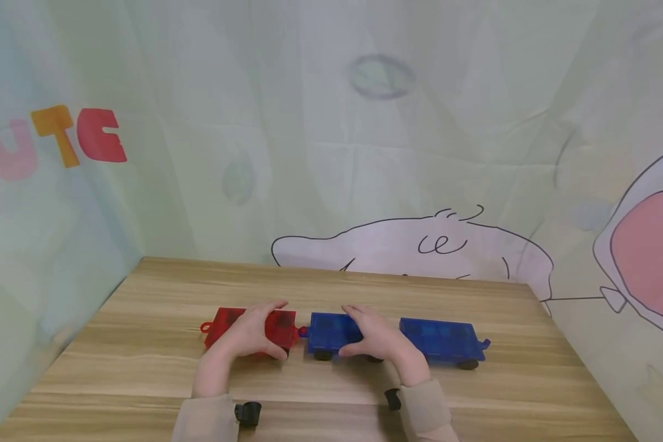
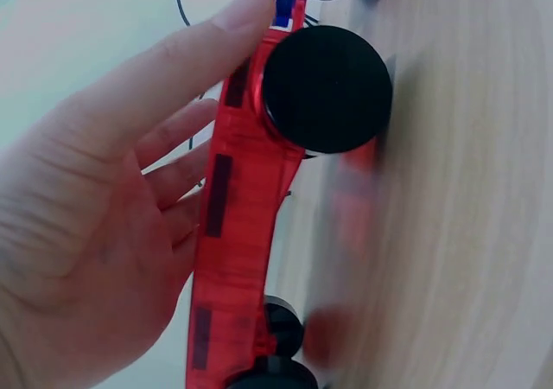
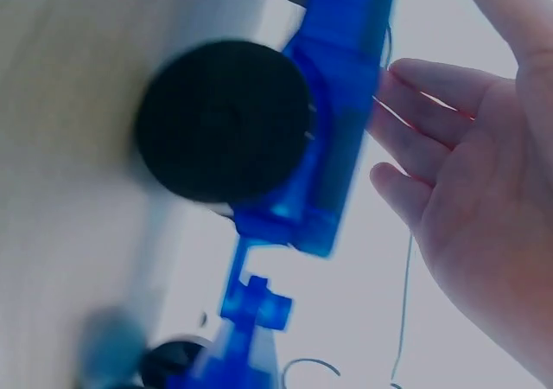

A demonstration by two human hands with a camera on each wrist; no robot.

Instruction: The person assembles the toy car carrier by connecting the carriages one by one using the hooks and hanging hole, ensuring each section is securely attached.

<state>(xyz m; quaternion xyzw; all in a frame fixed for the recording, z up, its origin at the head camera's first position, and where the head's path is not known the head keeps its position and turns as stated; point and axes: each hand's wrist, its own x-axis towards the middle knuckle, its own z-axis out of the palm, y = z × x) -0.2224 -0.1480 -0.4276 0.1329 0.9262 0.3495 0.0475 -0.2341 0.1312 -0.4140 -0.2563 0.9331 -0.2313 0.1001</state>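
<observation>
A red toy train car (image 1: pixel 280 325) with black wheels stands on the table at left. My left hand (image 1: pixel 251 330) arches over it, the thumb on the near side and the fingers on the far side; firm contact is not visible. Its right end meets a blue toy train car (image 1: pixel 325 331) at a small coupling (image 1: pixel 302 332). Over that blue car's right part spreads my right hand (image 1: pixel 378 334), fingers extended. A second blue car (image 1: pixel 439 339) stands further right, its hook pointing outward. In the right wrist view, a blue coupling (image 3: pixel 255 304) sits between the two blue cars.
The wood-grain table (image 1: pixel 320 399) reaches back to a pale printed curtain (image 1: pixel 320 153) with cartoon drawings. A red ring (image 1: pixel 205 328) juts from the red car's left end. Black bands (image 1: pixel 248 414) sit at both wrists.
</observation>
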